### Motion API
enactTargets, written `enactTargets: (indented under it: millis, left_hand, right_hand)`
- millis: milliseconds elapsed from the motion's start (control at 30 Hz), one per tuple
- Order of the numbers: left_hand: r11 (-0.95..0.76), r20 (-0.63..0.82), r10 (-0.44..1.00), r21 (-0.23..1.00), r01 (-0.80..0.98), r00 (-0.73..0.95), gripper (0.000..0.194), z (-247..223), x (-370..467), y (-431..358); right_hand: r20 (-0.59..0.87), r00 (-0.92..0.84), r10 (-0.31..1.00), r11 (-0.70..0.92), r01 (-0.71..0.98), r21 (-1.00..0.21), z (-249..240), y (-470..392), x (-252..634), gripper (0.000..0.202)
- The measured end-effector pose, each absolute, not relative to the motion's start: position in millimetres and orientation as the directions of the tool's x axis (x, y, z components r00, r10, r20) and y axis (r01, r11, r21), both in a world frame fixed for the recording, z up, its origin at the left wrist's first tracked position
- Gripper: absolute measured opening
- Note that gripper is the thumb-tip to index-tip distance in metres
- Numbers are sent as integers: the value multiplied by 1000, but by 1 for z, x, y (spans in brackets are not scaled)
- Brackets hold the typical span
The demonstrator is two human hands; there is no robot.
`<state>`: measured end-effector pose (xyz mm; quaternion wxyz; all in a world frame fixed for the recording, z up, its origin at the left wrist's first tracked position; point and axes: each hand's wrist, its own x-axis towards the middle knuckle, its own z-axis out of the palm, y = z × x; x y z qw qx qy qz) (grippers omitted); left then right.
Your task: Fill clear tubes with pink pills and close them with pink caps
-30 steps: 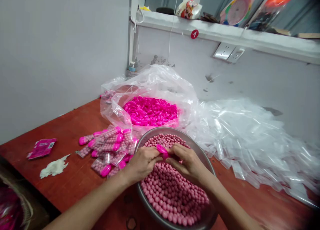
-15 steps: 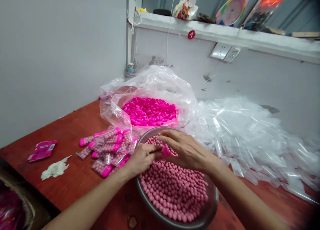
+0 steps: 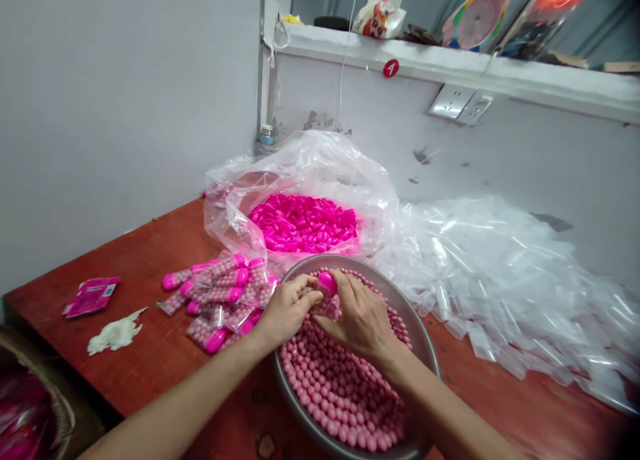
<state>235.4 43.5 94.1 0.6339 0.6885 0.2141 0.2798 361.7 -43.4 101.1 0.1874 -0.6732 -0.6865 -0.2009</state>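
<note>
Over a grey bowl [image 3: 433, 353] of pink beads [image 3: 345, 400], my two hands meet around one clear tube [image 3: 329, 307] with a bright pink cap [image 3: 327, 284]. My left hand [image 3: 287, 311] pinches the tube from the left, just below the cap. On the other side, my right hand [image 3: 363, 317] has its fingers bent round the cap and tube, thumb toward me. Pink beads show through the tube's wall; its lower end is hard to make out. Left of the bowl lies a pile of capped, bead-filled tubes [image 3: 227, 293].
Behind the bowl, a clear plastic bag [image 3: 345, 157] holds many loose pink caps [image 3: 303, 223]. Clear tubes [image 3: 490, 273] are heaped on the right. A pink packet [image 3: 91, 297] and a white scrap [image 3: 116, 333] lie on the red table [image 3: 150, 267]. A box [image 3: 60, 413] stands lower left.
My right hand has come down and closed in around the capped tube, its fingers less stretched out than before. The pink cap now sits upright between both hands. The view has shifted slightly.
</note>
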Motion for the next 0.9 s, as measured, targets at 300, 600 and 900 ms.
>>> enactTargets:
  millis: [300,600,900]
  left_hand:
    - [85,47,664,987,-137,746,22,93,238,43]
    - [-31,103,694,993,-114,713,18,86,241,45]
    - [30,103,764,981,-193,637,25,91,239,49]
  right_hand:
    - [470,-44,881,36,999,26,106,-43,359,59]
    - [483,-35,875,6,998,61,101,-36,363,49]
    - [370,20,929,36,989,-144,117,-39,372,81]
